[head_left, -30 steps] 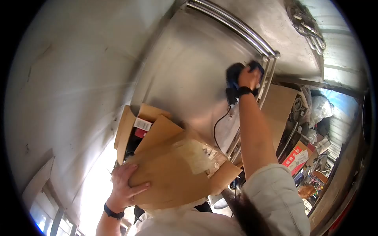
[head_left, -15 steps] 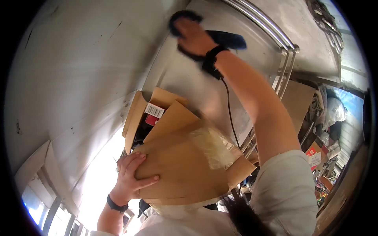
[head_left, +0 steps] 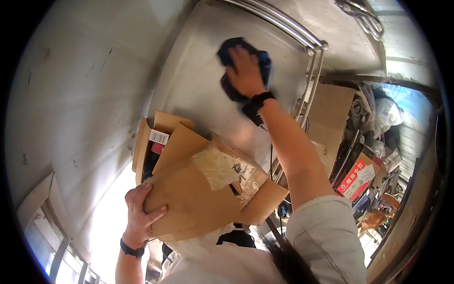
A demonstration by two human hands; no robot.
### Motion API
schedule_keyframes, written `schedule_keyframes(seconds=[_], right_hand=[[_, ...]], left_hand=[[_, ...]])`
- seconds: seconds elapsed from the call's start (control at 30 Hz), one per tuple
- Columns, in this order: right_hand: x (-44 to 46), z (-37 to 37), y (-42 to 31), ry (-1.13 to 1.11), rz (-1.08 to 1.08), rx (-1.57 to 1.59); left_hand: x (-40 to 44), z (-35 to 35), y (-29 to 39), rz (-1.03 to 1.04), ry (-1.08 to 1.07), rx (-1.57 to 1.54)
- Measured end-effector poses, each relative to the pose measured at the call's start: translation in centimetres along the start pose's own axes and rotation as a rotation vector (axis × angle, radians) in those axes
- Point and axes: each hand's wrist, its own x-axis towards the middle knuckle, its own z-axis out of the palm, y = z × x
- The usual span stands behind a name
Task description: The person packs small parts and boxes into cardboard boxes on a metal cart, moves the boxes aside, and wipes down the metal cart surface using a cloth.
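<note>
My right hand [head_left: 246, 72] presses a crumpled dark blue cloth [head_left: 229, 49] against a bare metal surface [head_left: 198, 80]. The fingers lie over the cloth, and its edges stick out around them. Close to my body, my left hand [head_left: 141, 212] grips the near left edge of an open cardboard box [head_left: 194, 206], thumb over the flap and fingers at its side. Clear tape [head_left: 215, 168] clings to the raised flap. Part of the box's inside is hidden behind the flaps.
Metal rails [head_left: 279, 21] run along the surface's far and right sides. Behind my left hand's box stands a barcode-labelled carton [head_left: 159, 137]. At right are a red-and-white labelled box [head_left: 357, 177], plastic bags [head_left: 388, 116] and piled clutter. A pale wall [head_left: 85, 85] rises at left.
My right hand and the cloth have moved nearer along the metal surface, and the cloth is more bunched. My left hand stays on the box. The view has shifted right.
</note>
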Motion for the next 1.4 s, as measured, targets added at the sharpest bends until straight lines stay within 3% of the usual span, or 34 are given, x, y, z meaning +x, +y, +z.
schedule_keyframes(seconds=[0.1,0.23,0.3,0.37,0.43,0.53,0.6,0.77,0.9,1.0,1.1,1.2,1.23,1.3,1.4], right_hand=[[-2.5,-1.3,7.8,0.276,0.259,-0.288],[-7.3,-1.0,12.8,0.311,1.050,0.050],[-7.6,-0.5,13.1,0.258,1.240,0.021],[-6.0,-0.4,10.8,0.200,1.228,-0.158],[-3.6,0.0,10.3,0.273,1.079,-0.192],[1.0,1.1,9.6,0.299,0.655,-0.142],[3.0,1.6,7.0,0.148,0.318,-0.046],[-0.4,2.6,-5.5,-0.112,-0.315,0.262],[-4.5,2.6,-9.4,-0.255,-0.545,0.222],[-3.5,0.8,-6.3,-0.255,-0.321,0.191],[-2.9,-1.0,-1.3,-0.255,-0.045,-0.038],[-4.1,-4.9,2.0,-0.399,0.227,-0.292],[-5.0,-5.6,3.2,-0.365,0.251,-0.413],[-6.1,-6.8,4.4,-0.356,0.000,-0.629],[-6.2,-10.9,1.6,-0.538,0.176,-0.422]], left_hand=[[-0.3,0.3,-0.1,0.001,0.017,-0.002],[-0.1,0.2,0.2,0.001,0.022,0.001],[-0.2,0.1,0.0,0.020,0.018,0.010],[-0.1,0.2,0.1,0.020,0.017,0.010],[0.0,0.2,0.0,0.007,0.006,0.003],[-0.8,0.7,-0.8,0.044,0.030,0.010],[-0.9,0.9,-0.7,0.035,0.037,0.016],[-0.7,0.7,-0.5,0.019,0.015,0.014],[-0.8,0.8,-0.8,0.022,0.007,0.043],[-1.0,0.8,-0.6,0.008,0.004,0.036],[-0.7,0.6,-0.6,0.010,0.002,0.022],[-0.9,0.7,-0.7,0.019,0.023,0.025],[-0.7,0.6,-0.6,0.023,0.017,0.038],[-0.4,0.4,-0.5,0.032,0.013,0.048],[-0.2,0.4,-0.4,0.047,0.028,0.028]])
